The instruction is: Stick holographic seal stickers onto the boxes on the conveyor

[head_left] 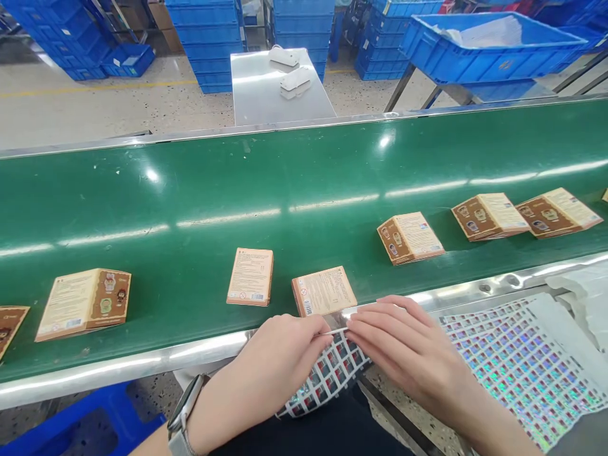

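My left hand (pixel 280 358), with a watch on its wrist, pinches the top edge of a sticker sheet (pixel 327 373) between thumb and fingers. The sheet bends downward over my lap and carries rows of small dark and red stickers. My right hand (pixel 411 351) has its fingers together at the sheet's upper right edge; its thumb is hidden. Just beyond my hands, a small printed carton (pixel 327 290) lies at the conveyor's near side, its lower edge partly covered. Left of it rests another carton (pixel 249 277), its text and barcode facing up.
More cartons lie on the green conveyor belt (pixel 190 183), left (pixel 85 301) and right (pixel 411 237). Shiny sticker sheets (pixel 527 367) are spread at the right. Beyond the belt stand a metal table (pixel 266 101), a blue crate (pixel 475 60) and stacked blue crates (pixel 206 44).
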`<action>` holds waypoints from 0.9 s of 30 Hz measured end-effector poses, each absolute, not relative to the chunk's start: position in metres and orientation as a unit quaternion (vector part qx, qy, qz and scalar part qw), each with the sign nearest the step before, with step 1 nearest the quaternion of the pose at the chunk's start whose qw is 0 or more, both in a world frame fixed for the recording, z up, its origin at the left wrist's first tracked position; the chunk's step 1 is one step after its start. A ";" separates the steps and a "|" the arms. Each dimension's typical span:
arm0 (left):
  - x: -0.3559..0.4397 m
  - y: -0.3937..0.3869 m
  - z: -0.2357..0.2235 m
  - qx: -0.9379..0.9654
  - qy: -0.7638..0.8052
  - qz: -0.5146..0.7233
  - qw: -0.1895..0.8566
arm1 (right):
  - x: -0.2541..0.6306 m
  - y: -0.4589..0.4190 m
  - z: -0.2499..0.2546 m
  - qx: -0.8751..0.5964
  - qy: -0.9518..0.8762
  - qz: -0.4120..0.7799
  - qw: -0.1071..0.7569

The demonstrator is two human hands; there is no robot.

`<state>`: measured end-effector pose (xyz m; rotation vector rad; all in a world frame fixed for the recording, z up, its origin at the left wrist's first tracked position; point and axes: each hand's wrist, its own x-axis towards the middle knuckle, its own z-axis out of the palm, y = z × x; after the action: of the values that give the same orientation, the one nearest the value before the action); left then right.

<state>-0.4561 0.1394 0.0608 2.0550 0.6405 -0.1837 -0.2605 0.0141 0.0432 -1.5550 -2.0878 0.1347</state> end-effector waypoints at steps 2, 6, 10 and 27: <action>-0.459 0.142 0.059 0.829 0.266 -0.081 0.485 | -0.266 0.009 0.036 -0.559 -0.794 -0.010 0.239; -0.464 0.146 0.055 0.814 0.266 -0.082 0.510 | -0.277 0.003 0.029 -0.563 -0.780 -0.040 0.271; -0.471 0.151 0.052 0.829 0.268 -0.086 0.484 | -0.285 -0.006 0.017 -0.674 -0.596 0.076 0.429; -0.478 0.162 0.024 0.953 0.127 -0.046 0.272 | -0.248 0.122 -0.031 -0.587 -0.531 0.452 0.411</action>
<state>-0.4777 0.1620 0.0245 2.5648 0.3417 -0.1231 -0.2479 0.1224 -0.0314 -1.4783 -1.3358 1.1386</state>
